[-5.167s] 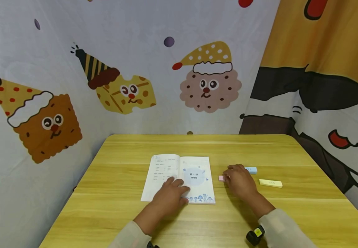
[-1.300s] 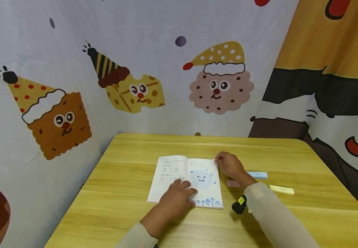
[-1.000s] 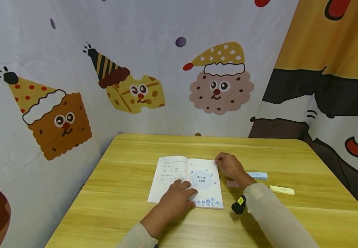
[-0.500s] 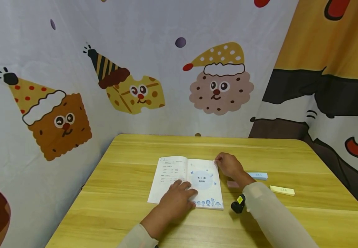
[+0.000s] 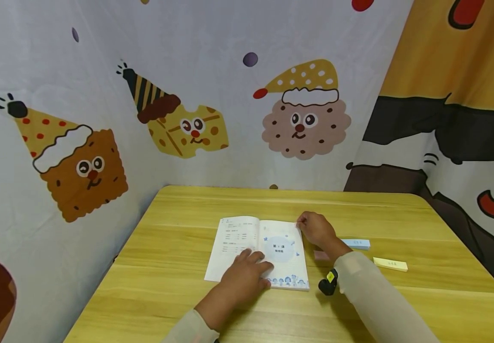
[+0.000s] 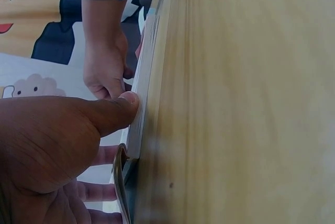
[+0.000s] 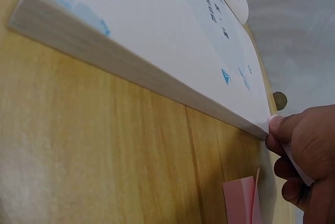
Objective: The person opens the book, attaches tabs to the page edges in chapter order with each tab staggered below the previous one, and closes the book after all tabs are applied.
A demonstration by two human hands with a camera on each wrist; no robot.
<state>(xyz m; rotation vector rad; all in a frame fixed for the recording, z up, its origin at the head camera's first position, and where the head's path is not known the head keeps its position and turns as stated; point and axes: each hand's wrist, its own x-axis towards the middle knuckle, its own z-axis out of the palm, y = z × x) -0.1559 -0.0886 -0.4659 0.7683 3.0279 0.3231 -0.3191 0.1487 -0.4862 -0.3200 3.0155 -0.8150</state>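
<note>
An open book (image 5: 281, 267) with white pages lies on the wooden table. My left hand (image 5: 244, 276) rests on its lower middle, fingers spread over the pages; in the left wrist view the thumb (image 6: 118, 113) lies at the book's near edge. At the upper right corner of the right-hand page, my right hand (image 5: 315, 228) pinches a thin pink sticky note (image 7: 299, 167) between thumb and fingers. Most of that note is hidden by the hand. Partly behind the right forearm sits a pink sticky-note pad (image 5: 321, 256), its top sheets lifted in the right wrist view.
To the right of the book lie a blue sticky-note pad (image 5: 358, 244) and a yellow sticky-note pad (image 5: 390, 264), both with writing on them. A printed cartoon curtain (image 5: 238, 166) hangs right behind the far edge of the table.
Since the earliest frame my right hand has gone from the pink pad to the book's upper right corner with a pink sticky note. Over the last second both hands have barely moved.
</note>
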